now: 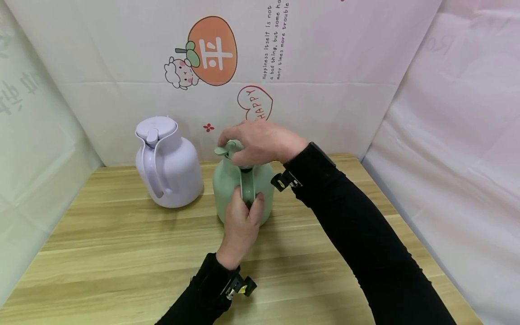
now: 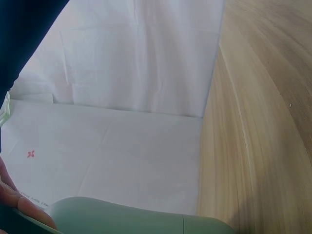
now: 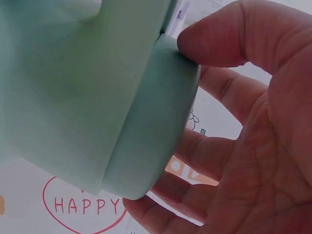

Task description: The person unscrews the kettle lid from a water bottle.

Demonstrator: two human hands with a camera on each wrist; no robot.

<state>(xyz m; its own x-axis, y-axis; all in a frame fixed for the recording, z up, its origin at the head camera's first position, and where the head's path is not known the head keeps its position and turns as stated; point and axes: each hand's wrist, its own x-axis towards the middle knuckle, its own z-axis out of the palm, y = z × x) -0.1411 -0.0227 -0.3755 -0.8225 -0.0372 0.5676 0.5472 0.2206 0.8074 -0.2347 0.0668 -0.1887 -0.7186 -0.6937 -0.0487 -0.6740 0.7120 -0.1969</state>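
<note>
A green thermos jug [image 1: 221,189] stands upright on the wooden table, its handle [image 1: 247,185] facing me. My left hand [image 1: 240,225] grips that handle, the thumb along one side. Over the jug's top, my right hand [image 1: 260,142] holds the green lid [image 1: 232,146], whose tab points left. In the right wrist view, the thumb and fingers [image 3: 212,44] spread round the rim of the lid [image 3: 151,126], which sits at the jug's mouth. Only the jug's side [image 2: 122,217] and part of the left hand [image 2: 22,202] show in the left wrist view.
A lilac thermos jug [image 1: 178,167] with its lid on stands to the left, a short way from the green one. Printed white cloth [image 1: 325,54] hangs behind the wooden table [image 1: 122,262] and along both sides.
</note>
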